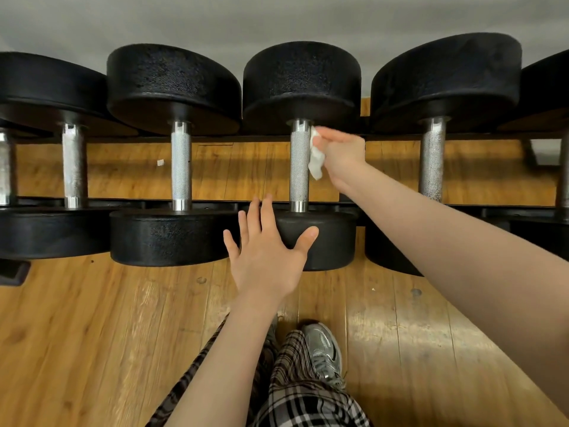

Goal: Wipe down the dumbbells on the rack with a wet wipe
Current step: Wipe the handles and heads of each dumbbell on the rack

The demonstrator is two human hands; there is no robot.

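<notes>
Dumbbells sit side by side on a black rack (215, 202), heads nearly touching, so the only open room is the gaps between the knurled handles & the strip of wood floor (92, 334) in front of the rack. Landmark: the center dumbbell (300, 163), chrome handle running front to back, black heads at both ends. Its neighbor to the left (181, 167) has its near head butting against the center one's near head; the neighbor to the right (432, 161) leaves a wider gap at the handle.

Floor is glossy wood planks w/ a few dark spots; grey wall (277, 16) behind the rack. Plaid trousers (295, 389) and 1 grey sneaker (323, 349) show below (person stands close to the rack).

Right hand (343, 155) is in the gap right of the center handle, fingers (335, 135) bunched, pinching a white wet wipe (315, 155) that touches the handle's right side near its far end. Slight motion blur there. Left hand (268, 251) lies flat on the center dumbbell's near head, fingers (263, 211) straight & spread, thumb out to the right, holding nothing.
</notes>
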